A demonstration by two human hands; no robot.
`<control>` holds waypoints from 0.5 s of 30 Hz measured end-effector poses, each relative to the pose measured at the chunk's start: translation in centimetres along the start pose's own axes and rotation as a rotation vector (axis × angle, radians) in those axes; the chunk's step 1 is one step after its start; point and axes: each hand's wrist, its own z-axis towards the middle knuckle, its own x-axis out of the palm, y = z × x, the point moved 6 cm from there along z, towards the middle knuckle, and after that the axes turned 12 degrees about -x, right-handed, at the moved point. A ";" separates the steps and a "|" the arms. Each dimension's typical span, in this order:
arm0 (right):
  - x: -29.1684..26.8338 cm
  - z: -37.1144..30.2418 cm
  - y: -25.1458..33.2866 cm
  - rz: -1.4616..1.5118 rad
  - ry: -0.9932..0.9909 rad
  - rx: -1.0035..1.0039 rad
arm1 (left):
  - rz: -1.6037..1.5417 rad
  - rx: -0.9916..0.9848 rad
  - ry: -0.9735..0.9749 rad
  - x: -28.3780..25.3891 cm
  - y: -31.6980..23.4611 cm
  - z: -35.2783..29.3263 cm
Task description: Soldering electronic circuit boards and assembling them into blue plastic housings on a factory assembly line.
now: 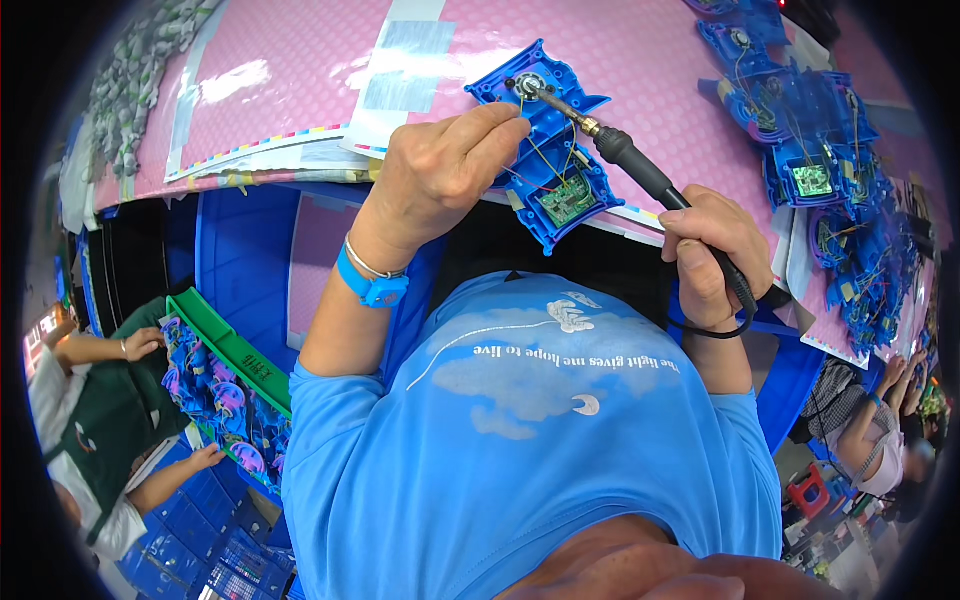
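Note:
On the pink worktop lies a blue plastic toy housing (548, 122) with its inside facing up. A green circuit board (568, 200) sits in its near end, and thin wires run from it to a round metal speaker (530, 87) at the far end. My right hand (718, 255) is closed around the black handle of a soldering iron (634, 160). The iron's tip reaches the speaker. Pinched fingers of my left hand (450, 165) hold a thin wire (522, 104) beside the speaker; the fingertips partly cover the housing.
More blue housings with boards and wires (800, 130) are heaped at the right. Grey-green bundles (130, 80) lie at the far left. To the left, another person (110, 400) holds a green crate (225, 345) of blue and purple parts. Other people's arms (870, 430) show at the right.

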 end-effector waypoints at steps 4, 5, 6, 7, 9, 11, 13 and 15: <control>-0.1 0.0 0.0 0.003 -0.025 0.012 | -0.021 -0.040 0.054 0.0 0.1 0.2; -0.1 0.0 0.0 -0.001 -0.019 0.006 | -0.029 -0.023 0.030 -0.2 0.0 0.2; -0.2 0.1 0.0 -0.003 -0.019 0.008 | -0.037 -0.033 0.036 -0.2 0.1 0.3; -0.2 0.1 0.0 -0.001 -0.027 0.014 | -0.041 -0.042 0.054 -0.1 0.1 0.3; -0.2 0.1 0.1 -0.003 -0.029 0.018 | -0.049 -0.021 0.023 -0.1 0.1 0.4; -0.3 0.1 0.1 -0.002 -0.042 0.026 | -0.052 0.003 0.005 -0.1 -0.1 0.2; -0.5 0.1 0.2 -0.010 -0.051 0.027 | -0.118 -0.134 0.008 -0.4 0.5 -0.2; -0.8 0.1 0.3 -0.009 -0.056 0.007 | -0.186 -0.212 -0.034 -1.6 0.9 -1.1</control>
